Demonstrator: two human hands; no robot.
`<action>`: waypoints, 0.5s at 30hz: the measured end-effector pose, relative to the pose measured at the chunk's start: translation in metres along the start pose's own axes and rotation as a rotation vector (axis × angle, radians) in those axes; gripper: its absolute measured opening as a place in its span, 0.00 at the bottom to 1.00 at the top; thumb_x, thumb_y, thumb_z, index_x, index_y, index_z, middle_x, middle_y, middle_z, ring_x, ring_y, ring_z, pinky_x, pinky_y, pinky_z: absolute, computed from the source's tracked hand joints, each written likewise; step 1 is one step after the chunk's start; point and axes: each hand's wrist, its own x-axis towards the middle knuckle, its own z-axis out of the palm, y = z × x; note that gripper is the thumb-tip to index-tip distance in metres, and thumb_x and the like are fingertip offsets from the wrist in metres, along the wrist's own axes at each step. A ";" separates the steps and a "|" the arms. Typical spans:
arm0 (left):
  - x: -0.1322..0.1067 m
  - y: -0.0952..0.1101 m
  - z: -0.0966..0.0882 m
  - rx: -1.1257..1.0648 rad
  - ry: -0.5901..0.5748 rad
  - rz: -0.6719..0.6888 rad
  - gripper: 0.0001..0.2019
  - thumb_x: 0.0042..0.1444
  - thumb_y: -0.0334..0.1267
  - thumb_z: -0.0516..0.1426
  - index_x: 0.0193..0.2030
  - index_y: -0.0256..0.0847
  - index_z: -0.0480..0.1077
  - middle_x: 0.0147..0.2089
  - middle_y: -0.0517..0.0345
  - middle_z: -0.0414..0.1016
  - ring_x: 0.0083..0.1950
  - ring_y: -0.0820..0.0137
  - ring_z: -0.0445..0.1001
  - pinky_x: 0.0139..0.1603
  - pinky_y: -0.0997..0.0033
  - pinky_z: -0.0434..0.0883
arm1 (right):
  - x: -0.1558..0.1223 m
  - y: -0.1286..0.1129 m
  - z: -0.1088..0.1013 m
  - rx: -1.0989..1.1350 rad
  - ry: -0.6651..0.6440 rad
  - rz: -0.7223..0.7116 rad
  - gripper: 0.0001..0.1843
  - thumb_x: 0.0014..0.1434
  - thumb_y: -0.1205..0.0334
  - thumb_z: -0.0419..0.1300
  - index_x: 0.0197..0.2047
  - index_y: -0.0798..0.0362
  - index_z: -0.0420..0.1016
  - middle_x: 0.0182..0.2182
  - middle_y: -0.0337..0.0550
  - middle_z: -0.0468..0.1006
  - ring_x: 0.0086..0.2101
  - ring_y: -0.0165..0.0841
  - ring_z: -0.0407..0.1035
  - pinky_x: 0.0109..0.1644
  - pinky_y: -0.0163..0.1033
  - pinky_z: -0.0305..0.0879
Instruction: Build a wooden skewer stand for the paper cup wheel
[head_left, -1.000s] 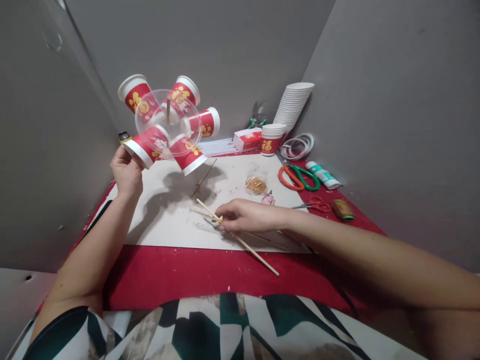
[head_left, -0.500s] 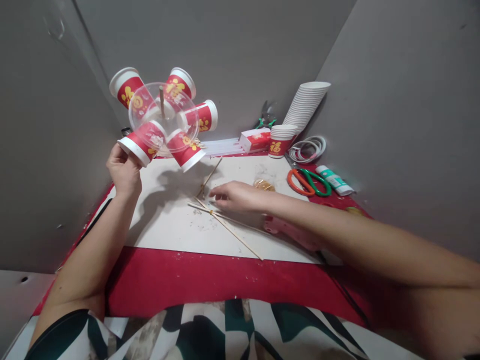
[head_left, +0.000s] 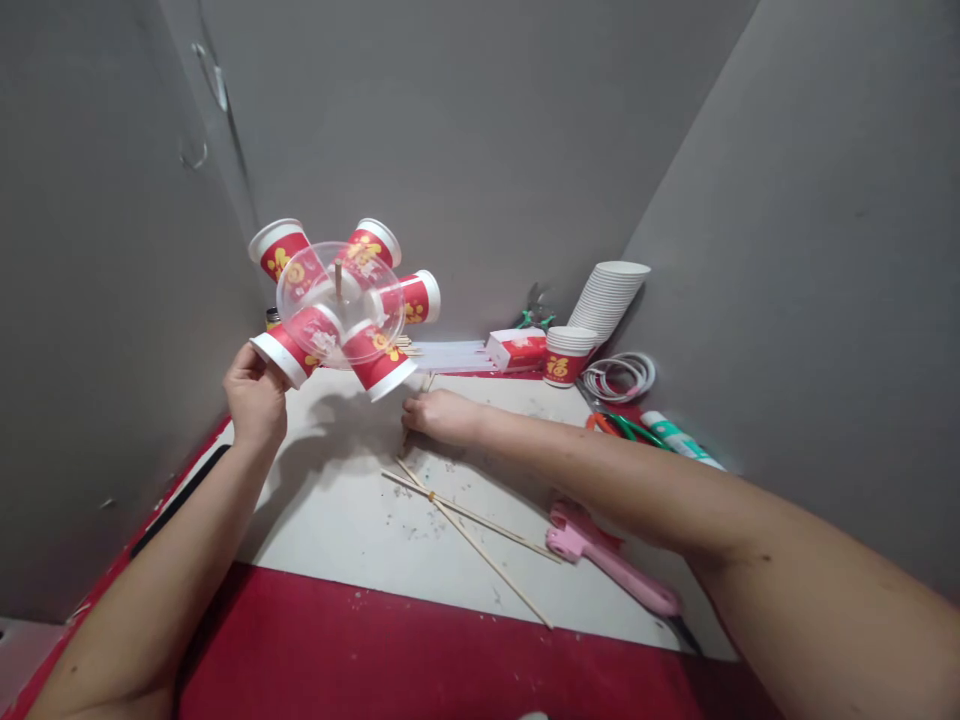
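My left hand (head_left: 256, 395) grips the lower left cup of a wheel made of red and white paper cups (head_left: 379, 362). The cups are fixed around a clear plastic disc (head_left: 300, 262), with a short wooden stick (head_left: 338, 280) standing out of its middle. The wheel is held up above the white board. My right hand (head_left: 435, 415) is closed around a pair of thin joined wooden sticks (head_left: 430, 382) on the board, its fingertips partly hiding them. Just in front lie crossed wooden sticks (head_left: 465, 515), bound with a yellow rubber band (head_left: 431, 496).
A pink hot glue gun (head_left: 611, 570) lies on the white board (head_left: 337, 530), right of the crossed sticks. Behind stand stacked paper cups (head_left: 607, 300), a short cup stack (head_left: 566, 358), a red and white box (head_left: 517, 350), a coiled white cord (head_left: 621, 378), scissors and a green-white tube (head_left: 679, 438).
My right hand has moved left and closed on the small joined sticks. The left hand still holds the cup wheel. The view has tilted upward, so everything sits lower in the picture.
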 end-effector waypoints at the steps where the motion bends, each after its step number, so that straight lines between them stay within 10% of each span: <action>1: 0.000 0.001 0.000 -0.011 0.004 -0.012 0.10 0.48 0.37 0.66 0.39 0.40 0.77 0.35 0.59 0.77 0.32 0.74 0.74 0.34 0.75 0.74 | 0.001 0.003 0.000 -0.012 -0.003 -0.015 0.15 0.67 0.63 0.50 0.43 0.60 0.77 0.42 0.55 0.77 0.39 0.38 0.69 0.40 0.39 0.60; 15: 0.002 0.005 0.002 -0.035 0.141 -0.185 0.12 0.41 0.33 0.66 0.36 0.44 0.78 0.33 0.59 0.78 0.30 0.72 0.76 0.30 0.73 0.76 | -0.010 0.050 0.005 0.009 0.060 0.302 0.20 0.64 0.67 0.49 0.57 0.56 0.72 0.42 0.56 0.79 0.37 0.40 0.72 0.37 0.39 0.56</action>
